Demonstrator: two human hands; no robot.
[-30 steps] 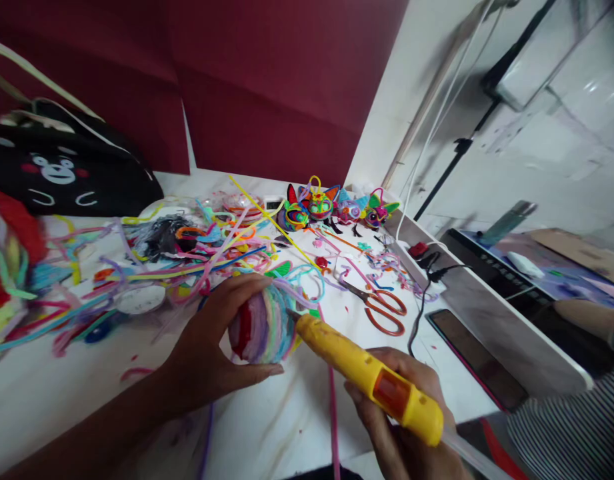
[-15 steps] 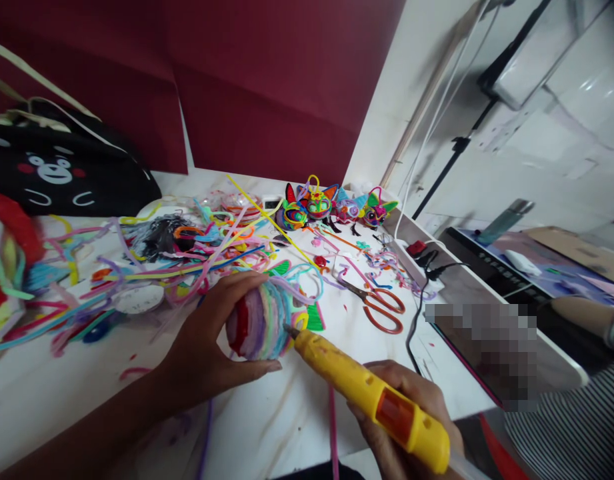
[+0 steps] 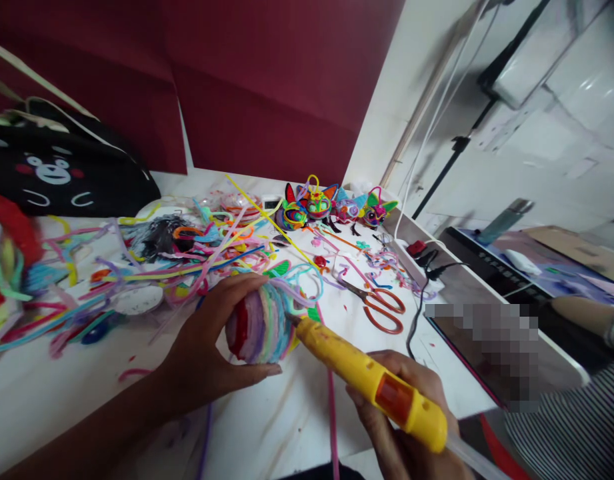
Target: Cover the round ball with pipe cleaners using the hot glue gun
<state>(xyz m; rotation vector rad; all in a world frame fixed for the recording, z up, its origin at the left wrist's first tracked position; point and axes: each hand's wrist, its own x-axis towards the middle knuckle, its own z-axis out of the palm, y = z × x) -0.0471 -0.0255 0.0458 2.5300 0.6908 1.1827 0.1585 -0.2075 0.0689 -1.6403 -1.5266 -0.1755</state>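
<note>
My left hand (image 3: 211,340) grips a ball wrapped in coloured pipe cleaners (image 3: 259,323), striped red, purple, green and blue, between thumb and fingers above the table. My right hand (image 3: 407,400) is closed around a yellow hot glue gun (image 3: 357,367) with an orange window and a clear glue stick coming out of its back end. The gun's metal tip is at the ball's right side; whether it touches cannot be made out. Loops of light blue and lilac pipe cleaner (image 3: 307,283) stand behind the ball, and a green piece shows partly behind it.
Orange-handled scissors (image 3: 384,308) lie right of the ball. Several finished pipe-cleaner animal heads (image 3: 319,205) stand at the back. Loose pipe cleaners (image 3: 187,267) cover the left. A black bag (image 3: 61,167) sits back left. A low divider (image 3: 467,300) edges the right; beyond it is a person's arm (image 3: 581,320).
The glue gun's tip has shifted slightly up along the ball's right side. The ball has turned or tilted a little in my left hand.
</note>
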